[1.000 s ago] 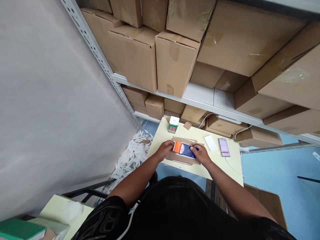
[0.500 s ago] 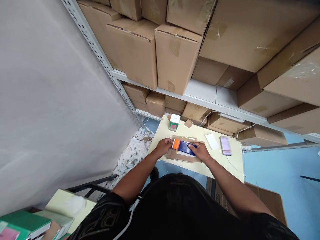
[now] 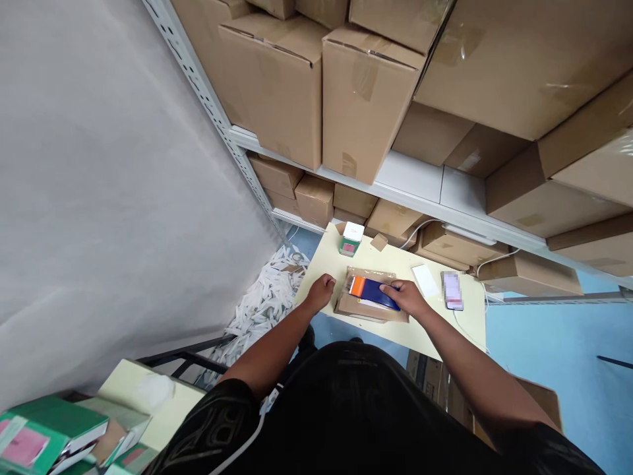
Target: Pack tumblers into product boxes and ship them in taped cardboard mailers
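My right hand [image 3: 405,298] is closed on the near-right end of a flat packet [image 3: 378,293], dark blue with an orange end, thumb on top. Beneath it lies a brown cardboard piece [image 3: 349,305] with clear tape along its far edge, and a white and yellow edge shows between the two. To the left, apart from the packet, my left hand [image 3: 320,292] is closed with its fingers pressed together. Whatever it pinches, if anything, is too small to make out. Both hands are over a small cream table [image 3: 319,259].
A green and white box [image 3: 351,239] stands at the table's far left; a white card [image 3: 424,281] and a phone [image 3: 452,290] with a cable lie right. Cardboard boxes [image 3: 370,99] fill the shelves ahead. White strips [image 3: 260,307] litter the floor left. Green boxes [image 3: 54,425] sit lower left.
My left hand has let go of the packet's orange end and drawn away to the left. My right hand keeps its hold, and the packet now sits lower against the cardboard. The view has shifted slightly.
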`<state>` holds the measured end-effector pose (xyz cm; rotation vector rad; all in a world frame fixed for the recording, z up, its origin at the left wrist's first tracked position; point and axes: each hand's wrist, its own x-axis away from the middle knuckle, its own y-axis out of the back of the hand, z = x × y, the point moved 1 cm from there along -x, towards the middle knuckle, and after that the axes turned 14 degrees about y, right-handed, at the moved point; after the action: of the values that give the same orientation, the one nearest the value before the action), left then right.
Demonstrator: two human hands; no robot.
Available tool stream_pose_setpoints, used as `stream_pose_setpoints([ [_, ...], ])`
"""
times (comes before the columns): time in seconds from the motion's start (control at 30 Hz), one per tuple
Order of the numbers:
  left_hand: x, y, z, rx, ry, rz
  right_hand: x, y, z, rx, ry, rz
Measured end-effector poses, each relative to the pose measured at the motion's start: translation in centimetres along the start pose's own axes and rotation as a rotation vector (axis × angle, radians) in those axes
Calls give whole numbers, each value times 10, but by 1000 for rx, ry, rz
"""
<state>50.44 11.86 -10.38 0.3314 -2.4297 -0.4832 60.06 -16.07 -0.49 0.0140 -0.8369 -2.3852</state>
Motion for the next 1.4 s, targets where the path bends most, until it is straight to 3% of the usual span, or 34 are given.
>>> stream_pose_setpoints([
  [0.13, 0, -26, 2, -58, -33, -5, 2, -5, -3, 4, -7, -10],
  [0.23, 2, -19, -2, -84, -61, -42, 2, -6, -4, 14, -12, -4],
  [0.3, 4, -4, -9, -128, -226, -20, 2, -6, -4, 18, -17, 0],
  [0.4, 7, 11, -26, -306, -617, 177, 0, -5, -3, 25, -7, 7],
  [0.47, 6, 11, -35, -431, -694, 270, 0, -4, -2, 20, 1, 14],
  [0.63, -1, -2, -37, -540, -629, 291, 1, -4, 1, 35, 22, 53],
  [0.9, 12, -20, -27, -397, -535, 263, 4, -5, -2, 28, 30, 34],
  [1.03, 15, -19, -30, -494, -525, 166, 3, -5, -3, 7, 57, 61],
  [1.2, 19, -12, -32, -549, -524, 143, 2, -5, -3, 11, 87, 78],
  [1.3, 21, -12, -35, -612, -471, 120, 5, 5, -6, 31, 96, 72],
  [1.4, 23, -12, -38, -671, -441, 108, 16, 27, -16, 41, 44, 56],
])
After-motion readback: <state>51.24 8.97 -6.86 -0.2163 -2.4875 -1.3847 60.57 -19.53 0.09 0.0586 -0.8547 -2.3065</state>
